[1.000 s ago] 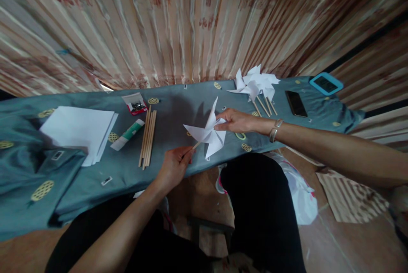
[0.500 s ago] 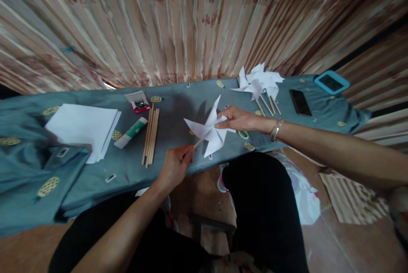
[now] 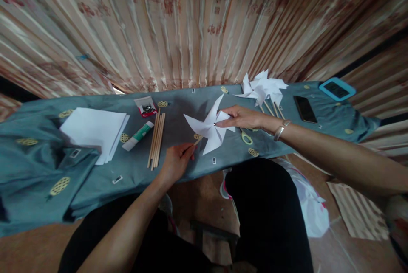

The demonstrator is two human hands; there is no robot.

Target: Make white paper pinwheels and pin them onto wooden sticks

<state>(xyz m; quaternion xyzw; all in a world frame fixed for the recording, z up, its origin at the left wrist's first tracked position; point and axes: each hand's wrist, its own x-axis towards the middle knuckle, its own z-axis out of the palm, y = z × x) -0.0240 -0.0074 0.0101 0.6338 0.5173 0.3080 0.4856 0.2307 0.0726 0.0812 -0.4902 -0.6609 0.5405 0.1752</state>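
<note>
Centre frame: lower end of the stick [image 3: 198, 140] lost inside the left hand [image 3: 175, 164], upper end behind the white pinwheel [image 3: 204, 129]. Right hand [image 3: 244, 118] covers part of one blade; some of its fingertips hidden behind paper. Yellow-green loop [image 3: 246, 137] below it; what it joins, unclear. Upper right: pinwheel heads [image 3: 264, 86] overlap, count uncertain; lower stick ends hidden by the right hand and wrist. Display on blue-framed device [image 3: 337, 89] unreadable. Left of centre: metal bits in small box [image 3: 147, 109] too small to identify; tube [image 3: 138, 136] lettering illegible. Curtain [image 3: 197, 52] cut by top edge, its print blurred. Right forearm [image 3: 338, 158] cut at right edge.
</note>
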